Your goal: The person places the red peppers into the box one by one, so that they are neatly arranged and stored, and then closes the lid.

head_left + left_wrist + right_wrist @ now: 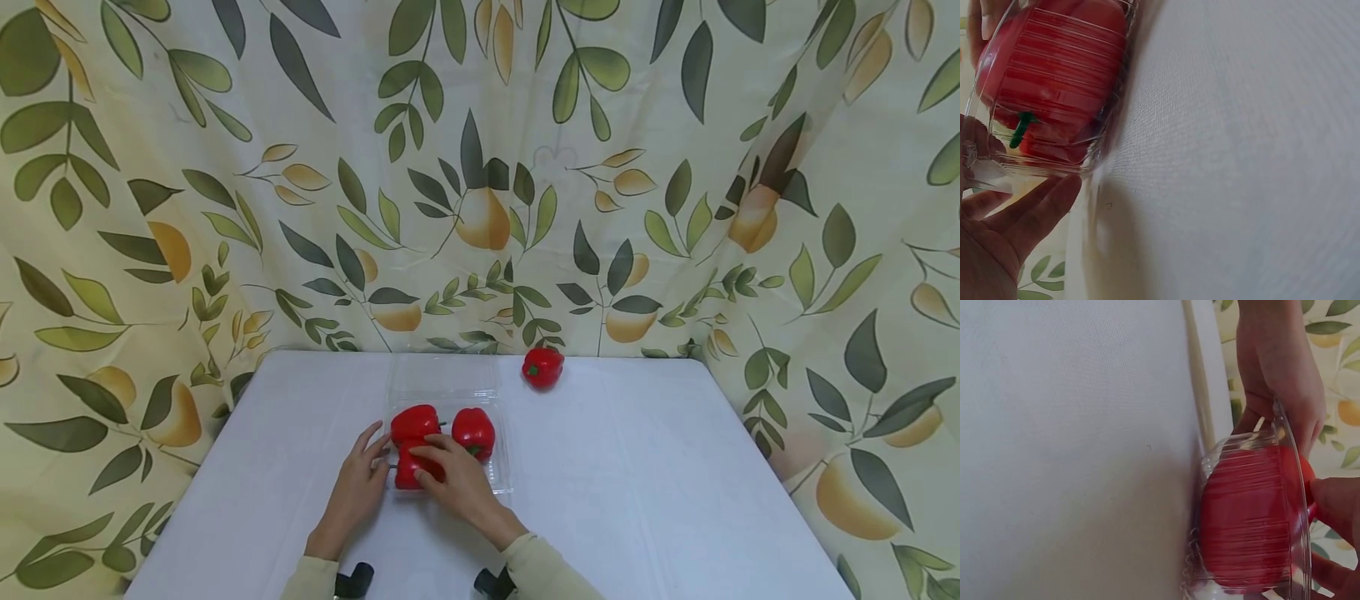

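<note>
A clear plastic clamshell box (505,477) lies with its lid (442,377) folded back, away from me. Inside it are a red bell pepper at the back left (411,421), another on the right (474,427) and a third at the front left (405,477). My right hand (463,485) holds that front pepper from above, thumb on its near side. My left hand (356,492) is at the box's left edge, fingers extended; in the left wrist view its fingertips (1063,190) meet the box wall. A green stem (1022,129) shows through the plastic there.
Another red bell pepper (542,368) sits near the table's back edge, right of the box. A white cloth covers the table (637,483). A leaf-and-fruit patterned curtain (525,167) hangs behind and at both sides.
</note>
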`<state>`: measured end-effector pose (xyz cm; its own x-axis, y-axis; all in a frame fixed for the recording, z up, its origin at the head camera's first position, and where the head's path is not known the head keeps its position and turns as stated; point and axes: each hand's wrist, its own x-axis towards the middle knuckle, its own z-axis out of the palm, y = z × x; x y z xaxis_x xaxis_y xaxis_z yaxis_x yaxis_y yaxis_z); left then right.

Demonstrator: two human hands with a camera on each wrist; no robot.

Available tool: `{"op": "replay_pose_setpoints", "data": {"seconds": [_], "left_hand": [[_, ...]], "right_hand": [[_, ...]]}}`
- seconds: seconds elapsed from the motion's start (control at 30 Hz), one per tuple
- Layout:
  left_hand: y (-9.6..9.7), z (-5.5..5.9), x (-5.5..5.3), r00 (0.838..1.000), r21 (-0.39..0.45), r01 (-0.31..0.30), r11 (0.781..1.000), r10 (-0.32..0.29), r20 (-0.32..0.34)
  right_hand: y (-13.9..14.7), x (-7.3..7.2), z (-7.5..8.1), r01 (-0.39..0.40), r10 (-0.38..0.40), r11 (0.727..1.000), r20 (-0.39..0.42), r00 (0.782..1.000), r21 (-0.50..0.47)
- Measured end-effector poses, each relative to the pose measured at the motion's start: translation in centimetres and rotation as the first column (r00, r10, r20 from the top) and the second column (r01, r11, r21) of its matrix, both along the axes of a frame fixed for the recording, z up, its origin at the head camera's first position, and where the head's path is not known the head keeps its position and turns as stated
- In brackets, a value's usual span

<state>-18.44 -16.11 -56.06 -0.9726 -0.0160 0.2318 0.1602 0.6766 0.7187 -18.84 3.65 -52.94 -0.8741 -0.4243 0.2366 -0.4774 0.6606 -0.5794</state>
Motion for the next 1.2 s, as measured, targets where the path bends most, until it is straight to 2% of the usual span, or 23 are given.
{"op": "replay_pose_setpoints", "data": {"seconds": [0.4,0.63,0.83,0.97,1.2], "left_hand": [[0.2,0.0,0.1,1.000,0.001,0.004,1.000,-0.004,0.012],[0.4,0.1,0.2,1.000,0.004,0.004,1.000,-0.004,0.017],[0.2,0.3,0.2,1.000,0.001,0.001,1.000,-0.001,0.017],[0.1,0.5,0.1,1.000,0.007,0.000,1.000,0.000,0.013],[0.1,0.4,0.2,0.999,0.008,0.002,1.000,-0.003,0.039]], "right_hand": [[-0.5,-0.2,-0.3,0.054,-0.054,0.998,-0.021,0.998,0.032],[0.2,-0.1,-0.2,-0.008,0.008,1.000,-0.004,1.000,0.011],[0.2,-0.2,0.0,-0.018,0.018,1.000,-0.003,1.000,0.008],[0.2,-0.5,0.4,-0.054,0.054,0.998,-0.002,0.999,0.014],[0.4,-0.2,1.1,-0.078,0.078,0.997,0.028,0.997,0.004]]}}
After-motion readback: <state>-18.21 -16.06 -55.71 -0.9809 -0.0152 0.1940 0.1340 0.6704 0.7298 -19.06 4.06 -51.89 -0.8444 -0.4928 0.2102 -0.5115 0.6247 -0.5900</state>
